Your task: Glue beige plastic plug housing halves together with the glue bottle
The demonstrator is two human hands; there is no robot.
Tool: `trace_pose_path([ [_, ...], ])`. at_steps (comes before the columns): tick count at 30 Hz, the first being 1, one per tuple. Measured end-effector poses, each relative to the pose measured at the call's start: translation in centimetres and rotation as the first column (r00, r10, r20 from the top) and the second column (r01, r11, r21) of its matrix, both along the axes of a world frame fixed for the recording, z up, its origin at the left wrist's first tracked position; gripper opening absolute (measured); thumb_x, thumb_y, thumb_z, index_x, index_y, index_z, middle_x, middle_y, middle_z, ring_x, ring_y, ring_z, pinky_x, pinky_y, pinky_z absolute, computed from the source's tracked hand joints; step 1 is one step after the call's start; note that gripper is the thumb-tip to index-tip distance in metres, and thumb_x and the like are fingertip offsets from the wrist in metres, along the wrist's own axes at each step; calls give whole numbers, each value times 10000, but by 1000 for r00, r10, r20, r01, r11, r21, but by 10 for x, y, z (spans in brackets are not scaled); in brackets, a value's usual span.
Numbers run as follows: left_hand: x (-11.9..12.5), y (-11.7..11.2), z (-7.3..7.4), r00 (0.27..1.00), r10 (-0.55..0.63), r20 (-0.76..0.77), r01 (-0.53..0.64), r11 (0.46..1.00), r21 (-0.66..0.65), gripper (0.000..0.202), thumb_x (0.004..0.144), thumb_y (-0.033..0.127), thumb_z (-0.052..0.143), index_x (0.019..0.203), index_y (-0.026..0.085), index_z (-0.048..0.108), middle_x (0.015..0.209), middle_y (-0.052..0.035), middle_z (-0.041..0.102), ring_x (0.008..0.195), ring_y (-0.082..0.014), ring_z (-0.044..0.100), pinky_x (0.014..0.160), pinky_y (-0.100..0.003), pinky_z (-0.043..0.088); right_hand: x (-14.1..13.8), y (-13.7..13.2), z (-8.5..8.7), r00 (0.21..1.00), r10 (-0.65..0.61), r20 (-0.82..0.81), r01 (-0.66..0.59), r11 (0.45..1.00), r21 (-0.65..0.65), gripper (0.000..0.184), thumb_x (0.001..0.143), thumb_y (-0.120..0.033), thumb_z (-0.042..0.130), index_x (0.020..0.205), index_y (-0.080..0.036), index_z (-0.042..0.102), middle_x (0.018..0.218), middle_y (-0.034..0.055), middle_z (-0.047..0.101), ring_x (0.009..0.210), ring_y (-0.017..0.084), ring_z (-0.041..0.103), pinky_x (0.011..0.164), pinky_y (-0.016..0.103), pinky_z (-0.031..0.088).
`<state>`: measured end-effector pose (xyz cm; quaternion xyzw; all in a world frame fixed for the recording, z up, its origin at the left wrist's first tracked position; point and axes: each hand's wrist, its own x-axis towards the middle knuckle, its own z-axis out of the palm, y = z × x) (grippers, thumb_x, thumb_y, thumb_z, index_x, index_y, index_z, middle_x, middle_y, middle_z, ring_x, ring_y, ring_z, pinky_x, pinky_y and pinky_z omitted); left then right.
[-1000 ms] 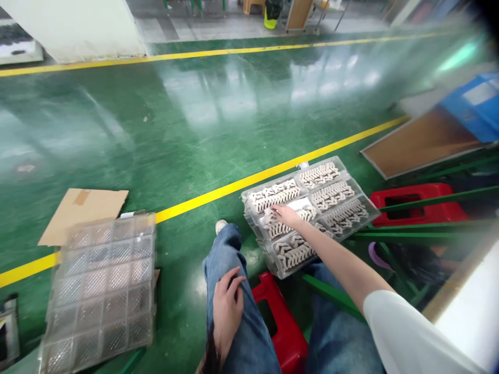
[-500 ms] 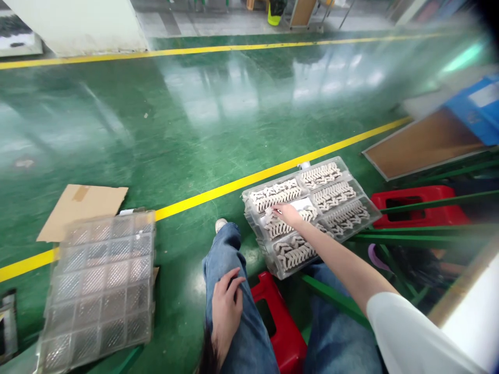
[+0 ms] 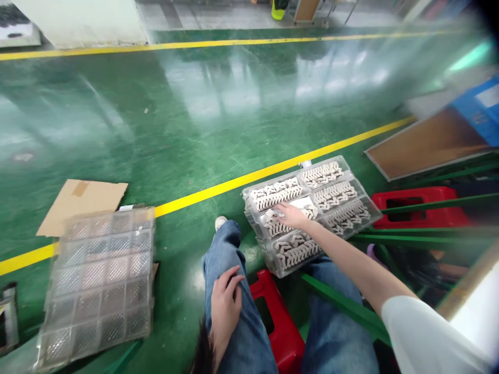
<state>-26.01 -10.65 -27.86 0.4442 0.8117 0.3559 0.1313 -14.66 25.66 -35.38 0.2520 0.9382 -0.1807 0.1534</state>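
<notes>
Two hands: right hand [image 3: 293,215] on parts tray [image 3: 312,210] (no legible writing); left hand [image 3: 224,306] on thigh.

floor [image 3: 163,119]: glossy green, yellow lines
on it, left: flat cardboard sheet [image 3: 81,203], clear gridded tray [image 3: 99,283]
on it, right: red stools [image 3: 415,206]

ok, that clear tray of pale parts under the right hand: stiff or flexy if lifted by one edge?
The clear tray looks thin-walled, so it would probably flex. Its rows of pale parts sit loose and could slide. Stacked trays beneath may shift too.
</notes>
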Motion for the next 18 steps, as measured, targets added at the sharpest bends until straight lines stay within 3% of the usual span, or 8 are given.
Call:
trace_pose_path([
  [4,0,0,0,1000,-2,0,2,1000,-6,302,880,55,486,949,229,723,1132,-69,757,996,-224,719,823,-355,573,-12,-13,-6,998,66,17,-66,997,-29,373,956,-377,627,1268,-176,592,1266,96,621,1112,238,630,941,467,551],
  [9,0,0,1,1000,-3,1,3,1000,-4,301,875,60,488,947,225,728,1121,-73,760,979,-226,721,813,-360,575,-16,-9,-8,996,93,16,-92,994,-55,362,955,-369,631,1259,-175,598,1271,95,620,1124,239,627,945,467,551],
  [18,1,0,2,1000,2,11,-2,1000,-5,296,875,63,489,940,229,725,1105,-66,762,968,-223,719,813,-361,570,-21,-6,-14,999,-6,44,8,998,-63,337,966,-372,617,1230,-163,606,1195,83,649,1006,202,661,862,412,583],
])
